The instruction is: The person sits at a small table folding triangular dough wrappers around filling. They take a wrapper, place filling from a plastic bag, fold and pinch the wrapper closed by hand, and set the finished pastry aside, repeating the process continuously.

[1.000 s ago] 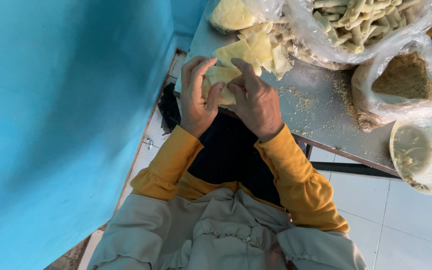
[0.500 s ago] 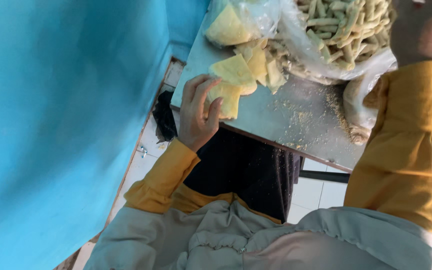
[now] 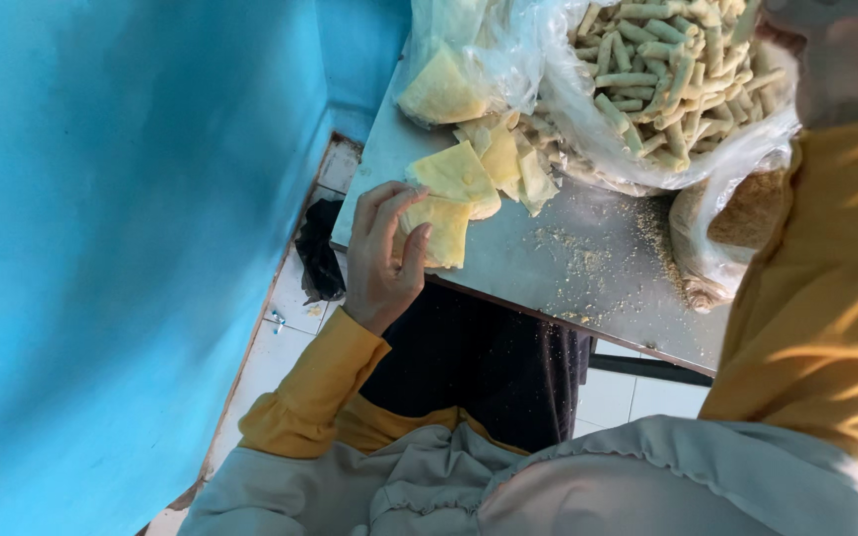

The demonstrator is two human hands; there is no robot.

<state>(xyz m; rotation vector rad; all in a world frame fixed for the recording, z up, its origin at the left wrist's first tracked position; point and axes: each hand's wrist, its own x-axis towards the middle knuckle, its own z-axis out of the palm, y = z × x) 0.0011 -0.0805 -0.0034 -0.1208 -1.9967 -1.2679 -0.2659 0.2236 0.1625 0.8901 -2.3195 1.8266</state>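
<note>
Since half a second ago, right hand (image 3: 836,55) has stayed lifted at the top right corner while left hand (image 3: 384,253) keeps its place at the table's near-left edge.

Left hand's fingers are curled around a folded yellow dough sheet (image 3: 441,230), thumb pressed on its face, right at the metal table (image 3: 588,268) rim near the corner. More yellow sheets (image 3: 469,169) lie stacked at 1 o'clock from that hand, touching the held piece. Right hand, blurred, sits over the clear bag of pale rolled sticks (image 3: 647,69); whether its fingers are closed or apart cannot be told. A smaller bag of crumbs (image 3: 737,223) stands at 3 o'clock, beside the table's right edge. Bare crumb-strewn metal lies open between the sheets and that bag. A blue wall (image 3: 131,248) crowds the left side closely.
</note>
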